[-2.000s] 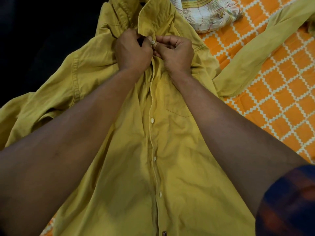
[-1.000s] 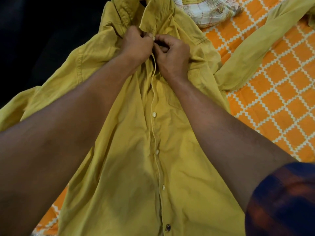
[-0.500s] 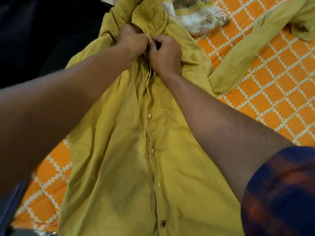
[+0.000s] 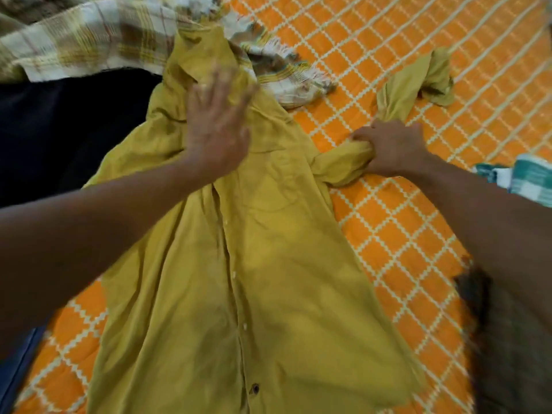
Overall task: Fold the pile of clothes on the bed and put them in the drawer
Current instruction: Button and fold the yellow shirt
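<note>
A mustard-yellow button shirt (image 4: 268,279) lies front up and buttoned on the orange checked bedspread (image 4: 403,249). My left hand (image 4: 218,127) lies flat with fingers spread on the shirt just below its collar. My right hand (image 4: 391,147) grips the shirt's right sleeve (image 4: 397,94) near the shoulder, bunching the cloth; the rest of the sleeve trails away up and to the right. The hem runs out of view at the bottom.
A cream and yellow plaid cloth (image 4: 104,37) lies above the collar, across the top left. A dark garment (image 4: 59,130) covers the left side. A teal and white checked cloth (image 4: 525,177) sits at the right edge.
Both hands have left the top button. My left hand opened flat onto the chest below the collar, and my right hand moved right and took hold of the sleeve.
</note>
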Motion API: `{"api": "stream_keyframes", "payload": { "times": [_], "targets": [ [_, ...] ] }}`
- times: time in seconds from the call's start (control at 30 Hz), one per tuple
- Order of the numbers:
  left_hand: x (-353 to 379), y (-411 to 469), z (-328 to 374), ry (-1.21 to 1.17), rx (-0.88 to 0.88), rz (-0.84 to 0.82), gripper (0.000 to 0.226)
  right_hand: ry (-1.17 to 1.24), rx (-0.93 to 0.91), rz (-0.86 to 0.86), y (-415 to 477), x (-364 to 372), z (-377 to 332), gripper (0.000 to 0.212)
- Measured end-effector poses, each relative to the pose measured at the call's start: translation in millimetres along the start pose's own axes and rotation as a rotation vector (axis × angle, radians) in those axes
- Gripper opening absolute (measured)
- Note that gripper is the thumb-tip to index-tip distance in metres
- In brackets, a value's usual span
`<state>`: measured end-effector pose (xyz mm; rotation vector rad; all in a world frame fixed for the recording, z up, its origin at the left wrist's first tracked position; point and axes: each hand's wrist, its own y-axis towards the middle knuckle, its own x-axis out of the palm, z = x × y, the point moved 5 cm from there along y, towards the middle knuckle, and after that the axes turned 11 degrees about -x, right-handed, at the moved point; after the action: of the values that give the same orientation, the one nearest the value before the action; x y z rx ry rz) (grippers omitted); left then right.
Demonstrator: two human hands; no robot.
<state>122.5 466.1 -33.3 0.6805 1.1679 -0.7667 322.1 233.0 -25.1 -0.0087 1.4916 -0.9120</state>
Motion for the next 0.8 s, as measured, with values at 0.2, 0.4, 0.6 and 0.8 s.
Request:
{"api": "stream_keyframes", "payload": {
  "times": [0.2,0.4,0.6,0.8],
  "targets": [
    [58,-15,28,0.033,-0.195,-0.666,0.103,-0.016,0.324,0.272,-44,-9,99,0.026],
    [51,7,52,-0.054,-0.349,-0.743,0.122,0.280,0.724,0.744,-129,3,181,0.040],
    [50,-8,97,0.207,-0.288,-0.553,0.105,0.561,0.389,0.346,-157,97,96,0.046],
    [64,-26,171,0.086,0.164,-0.538,0.082,0.766,0.196,0.303,-169,124,82,0.062]
  ]
}}
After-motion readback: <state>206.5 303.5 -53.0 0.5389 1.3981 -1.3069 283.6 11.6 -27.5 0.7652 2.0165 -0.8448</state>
